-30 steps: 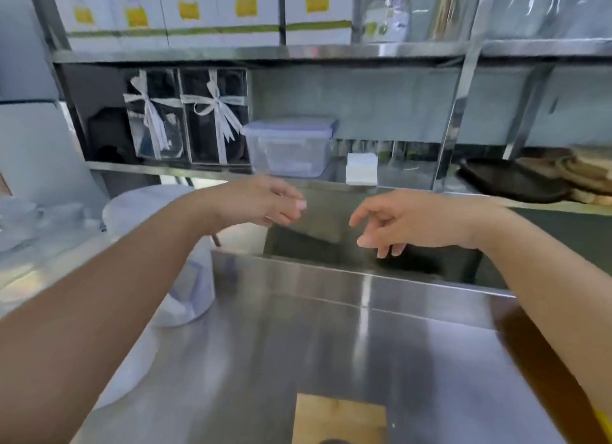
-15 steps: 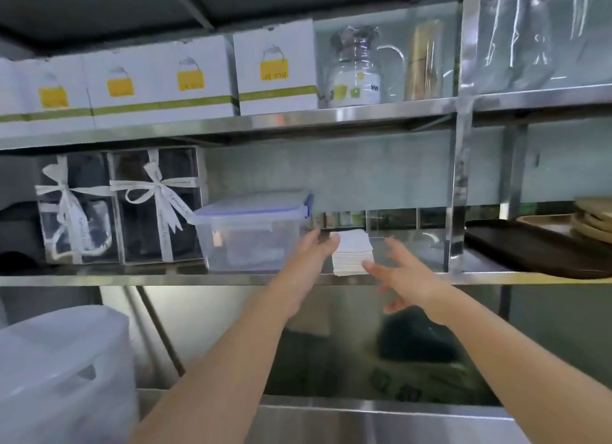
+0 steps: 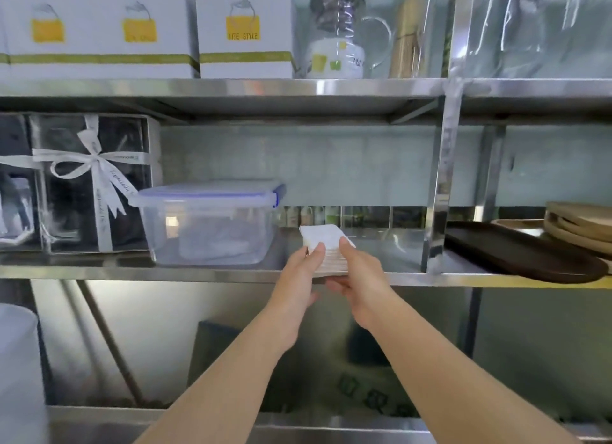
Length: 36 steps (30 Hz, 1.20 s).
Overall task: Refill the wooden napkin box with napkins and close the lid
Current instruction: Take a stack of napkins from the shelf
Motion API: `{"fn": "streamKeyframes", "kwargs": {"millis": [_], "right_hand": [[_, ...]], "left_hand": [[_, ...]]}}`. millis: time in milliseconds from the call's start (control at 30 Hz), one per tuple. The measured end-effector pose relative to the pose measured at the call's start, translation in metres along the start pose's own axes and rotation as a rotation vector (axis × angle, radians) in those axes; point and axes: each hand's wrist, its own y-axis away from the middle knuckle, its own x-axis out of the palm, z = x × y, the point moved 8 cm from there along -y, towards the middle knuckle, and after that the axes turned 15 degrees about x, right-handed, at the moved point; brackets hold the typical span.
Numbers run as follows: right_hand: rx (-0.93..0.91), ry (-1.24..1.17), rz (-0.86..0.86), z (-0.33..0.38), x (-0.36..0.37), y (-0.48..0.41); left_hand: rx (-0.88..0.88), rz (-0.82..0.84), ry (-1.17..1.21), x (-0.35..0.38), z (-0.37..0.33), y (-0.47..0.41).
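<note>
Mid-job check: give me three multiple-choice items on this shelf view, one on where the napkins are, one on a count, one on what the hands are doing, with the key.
1. The napkin stack sits
A. on the top shelf
B. at the middle shelf's front edge, right of the clear plastic container
C. inside the container

2. White boxes with yellow labels in view on the top shelf:
A. one
B. three
C. six

3. The left hand and right hand are
A. both closed on the stack
B. both empty
C. lifting the container's lid

Key: B, the stack lies beside the container; B, three yellow labels show; A, a thumb presses on top from each side, fingers beneath.
</note>
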Motion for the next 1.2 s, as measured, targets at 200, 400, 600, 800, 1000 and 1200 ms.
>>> {"fn": "streamKeyframes", "kwargs": {"millis": [200,400,600,800,1000,1200], "right_hand": [[-0.014,-0.079,-0.161,0.001,-0.016,0.012],[0.103,-0.144,0.002,-0.014,-0.034,0.041],[0.132,0.037,0.115,-0.024,-0.047,0.074],[0.199,0.102,0.133,-0.032,-0.053,0.105],[0.345,0.062,0.184,-0.047,-0.059,0.145],[0.392,0.196,0.128,-0.055,-0.069,0.196]], "left_hand": [[-0.096,-0.235,0.19,-0.008,0.005,0.023],[-0.474,-0.28,0.653,-0.013,0.037,0.056],[-0.586,-0.149,0.614,-0.019,0.026,0.081],[-0.573,0.028,0.348,-0.014,-0.01,0.109],[-0.531,0.043,0.135,-0.021,-0.043,0.14],[-0.53,0.039,0.057,-0.02,-0.072,0.182]]}}
